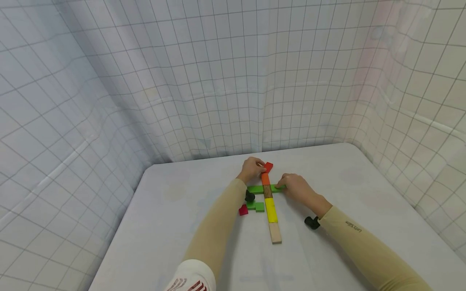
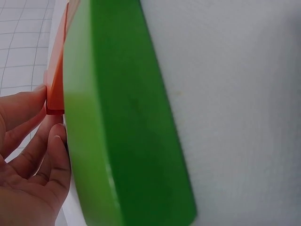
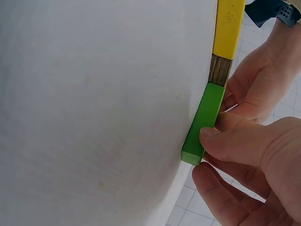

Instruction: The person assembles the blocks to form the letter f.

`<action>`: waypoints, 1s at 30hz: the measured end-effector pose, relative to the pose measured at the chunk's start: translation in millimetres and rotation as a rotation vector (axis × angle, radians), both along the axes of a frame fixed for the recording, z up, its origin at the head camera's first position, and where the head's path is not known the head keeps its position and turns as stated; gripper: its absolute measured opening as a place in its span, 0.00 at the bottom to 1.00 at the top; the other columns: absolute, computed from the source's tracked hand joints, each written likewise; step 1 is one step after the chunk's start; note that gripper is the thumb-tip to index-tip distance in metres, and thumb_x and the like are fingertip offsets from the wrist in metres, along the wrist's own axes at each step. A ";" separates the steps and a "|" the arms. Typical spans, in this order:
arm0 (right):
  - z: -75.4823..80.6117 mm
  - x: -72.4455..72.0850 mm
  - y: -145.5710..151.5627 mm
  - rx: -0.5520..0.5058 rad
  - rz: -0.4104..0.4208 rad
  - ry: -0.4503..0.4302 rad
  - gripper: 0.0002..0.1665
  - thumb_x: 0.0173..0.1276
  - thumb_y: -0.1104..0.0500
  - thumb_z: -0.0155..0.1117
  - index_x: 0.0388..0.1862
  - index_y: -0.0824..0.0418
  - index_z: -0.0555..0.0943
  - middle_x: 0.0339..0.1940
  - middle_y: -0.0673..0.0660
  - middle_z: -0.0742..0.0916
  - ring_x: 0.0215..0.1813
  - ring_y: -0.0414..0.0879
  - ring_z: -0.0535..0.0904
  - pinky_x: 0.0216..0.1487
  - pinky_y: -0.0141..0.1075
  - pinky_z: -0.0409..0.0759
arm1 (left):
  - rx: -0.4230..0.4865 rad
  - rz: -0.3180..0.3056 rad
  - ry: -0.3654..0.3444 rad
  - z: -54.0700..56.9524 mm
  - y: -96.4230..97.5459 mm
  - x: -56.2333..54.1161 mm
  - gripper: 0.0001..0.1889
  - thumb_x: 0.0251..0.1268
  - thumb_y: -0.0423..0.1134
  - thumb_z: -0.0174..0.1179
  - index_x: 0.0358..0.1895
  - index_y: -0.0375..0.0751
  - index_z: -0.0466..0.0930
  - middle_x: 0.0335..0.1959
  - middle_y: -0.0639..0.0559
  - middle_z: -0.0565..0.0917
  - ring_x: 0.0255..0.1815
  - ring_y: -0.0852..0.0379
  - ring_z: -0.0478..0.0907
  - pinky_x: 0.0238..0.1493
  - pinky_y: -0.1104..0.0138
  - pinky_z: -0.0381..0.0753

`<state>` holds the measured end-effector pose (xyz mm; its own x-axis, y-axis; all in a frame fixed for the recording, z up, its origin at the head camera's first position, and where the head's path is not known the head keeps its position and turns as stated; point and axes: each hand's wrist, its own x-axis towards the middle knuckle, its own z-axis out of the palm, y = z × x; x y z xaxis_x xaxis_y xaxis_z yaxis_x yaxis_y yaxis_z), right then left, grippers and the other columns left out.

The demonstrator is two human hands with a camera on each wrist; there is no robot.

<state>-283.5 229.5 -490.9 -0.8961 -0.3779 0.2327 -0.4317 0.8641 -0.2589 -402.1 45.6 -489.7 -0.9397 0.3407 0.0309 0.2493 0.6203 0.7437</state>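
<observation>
1. Striped white cuff (image 1: 194,278) comes closest, a tan sleeve (image 1: 218,222) running up from it.
2. Left hand (image 1: 251,169) seems to pinch the red block (image 1: 269,166); I'd keep that grip light, so the orange block (image 1: 265,179) isn't nudged. The red one lies at the fingertips, mostly to their right.
3. Right hand (image 1: 299,189) grasps the right green bar (image 3: 202,115), thumb on top; even pressure toward the brown block (image 1: 267,191) should keep the joint flush. That bar lies to the hand's left.

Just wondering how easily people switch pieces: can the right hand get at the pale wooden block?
Probably yes: the pale wooden block lies uncovered and nothing visible stands between it and the right hand, though that hand would likely first release the green block it holds.
</observation>
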 end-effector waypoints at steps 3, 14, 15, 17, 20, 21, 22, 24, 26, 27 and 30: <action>-0.5 0.0 0.1 -0.002 0.001 0.001 0.13 0.59 0.70 0.76 0.42 0.59 0.92 0.36 0.51 0.87 0.40 0.47 0.83 0.46 0.41 0.83 | -0.009 -0.002 0.004 0.9 0.6 0.6 0.12 0.66 0.35 0.68 0.50 0.37 0.87 0.42 0.44 0.87 0.43 0.51 0.82 0.44 0.63 0.81; 0.4 0.3 0.2 -0.004 0.003 0.000 0.13 0.59 0.69 0.76 0.42 0.59 0.92 0.36 0.51 0.87 0.40 0.47 0.83 0.47 0.41 0.83 | -0.031 -0.023 0.006 -0.1 0.3 -1.3 0.12 0.66 0.36 0.68 0.50 0.38 0.87 0.42 0.44 0.87 0.43 0.51 0.82 0.44 0.62 0.81; 0.4 0.3 0.1 -0.004 0.001 -0.003 0.13 0.59 0.69 0.76 0.42 0.59 0.92 0.36 0.51 0.87 0.40 0.47 0.83 0.47 0.41 0.83 | -0.030 -0.027 0.001 -0.4 -0.1 -1.8 0.12 0.66 0.36 0.68 0.51 0.38 0.87 0.43 0.44 0.87 0.43 0.51 0.82 0.45 0.62 0.81; 0.6 0.8 -0.8 -0.004 -0.002 -0.008 0.13 0.59 0.69 0.75 0.42 0.58 0.92 0.36 0.51 0.87 0.40 0.47 0.83 0.47 0.41 0.83 | -0.027 -0.036 -0.008 -0.1 -1.9 -2.3 0.13 0.66 0.37 0.68 0.51 0.38 0.87 0.43 0.45 0.87 0.44 0.51 0.82 0.46 0.61 0.81; 0.9 1.6 -1.6 -0.001 -0.005 -0.011 0.13 0.60 0.70 0.75 0.42 0.58 0.92 0.36 0.51 0.87 0.40 0.47 0.83 0.48 0.41 0.83 | -0.022 -0.049 -0.021 1.6 -4.6 -2.0 0.13 0.66 0.37 0.68 0.52 0.38 0.86 0.44 0.45 0.86 0.44 0.51 0.82 0.47 0.61 0.81; 1.2 1.9 -1.7 0.000 -0.006 -0.013 0.13 0.60 0.70 0.74 0.43 0.58 0.92 0.36 0.51 0.87 0.40 0.47 0.83 0.48 0.41 0.83 | -0.021 -0.053 -0.026 2.1 -5.5 -2.0 0.14 0.66 0.37 0.68 0.52 0.39 0.86 0.44 0.45 0.86 0.44 0.52 0.82 0.47 0.61 0.81; 1.8 2.1 -1.7 0.002 -0.003 -0.014 0.13 0.60 0.70 0.74 0.43 0.59 0.92 0.37 0.51 0.87 0.41 0.47 0.83 0.48 0.42 0.83 | -0.016 -0.059 -0.030 3.4 -6.3 -1.5 0.14 0.66 0.37 0.68 0.53 0.39 0.86 0.43 0.45 0.86 0.44 0.52 0.82 0.47 0.61 0.81; 2.7 2.3 -1.4 0.004 -0.003 -0.018 0.13 0.60 0.70 0.74 0.43 0.58 0.92 0.37 0.51 0.87 0.41 0.48 0.83 0.48 0.42 0.83 | -0.004 -0.076 -0.040 6.3 -7.7 -0.6 0.14 0.66 0.36 0.68 0.53 0.38 0.85 0.43 0.46 0.86 0.42 0.52 0.82 0.45 0.61 0.81; 4.3 2.6 -1.4 0.005 -0.004 -0.024 0.13 0.60 0.69 0.74 0.43 0.58 0.91 0.38 0.51 0.88 0.42 0.48 0.83 0.49 0.43 0.83 | 0.002 -0.096 -0.040 10.4 -8.7 0.7 0.14 0.67 0.36 0.67 0.54 0.38 0.85 0.43 0.46 0.86 0.41 0.53 0.82 0.45 0.61 0.81; 5.2 2.8 -1.5 0.007 -0.005 -0.028 0.13 0.60 0.69 0.74 0.43 0.58 0.91 0.39 0.51 0.88 0.43 0.48 0.83 0.49 0.43 0.83 | 0.001 -0.107 -0.035 12.6 -9.3 1.6 0.14 0.67 0.36 0.66 0.55 0.38 0.85 0.43 0.45 0.86 0.41 0.53 0.82 0.44 0.62 0.81; 8.1 3.8 -2.3 0.013 -0.015 -0.046 0.13 0.61 0.68 0.75 0.44 0.58 0.91 0.40 0.51 0.88 0.44 0.49 0.83 0.50 0.44 0.83 | -0.009 -0.138 -0.015 19.5 -11.7 4.6 0.14 0.69 0.35 0.64 0.55 0.37 0.84 0.45 0.45 0.86 0.42 0.52 0.82 0.45 0.61 0.81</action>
<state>-279.7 227.2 -482.8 -0.9115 -0.3668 0.1861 -0.4062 0.8739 -0.2670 -397.6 33.9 -470.2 -0.8840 0.4672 0.0130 0.3216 0.5878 0.7424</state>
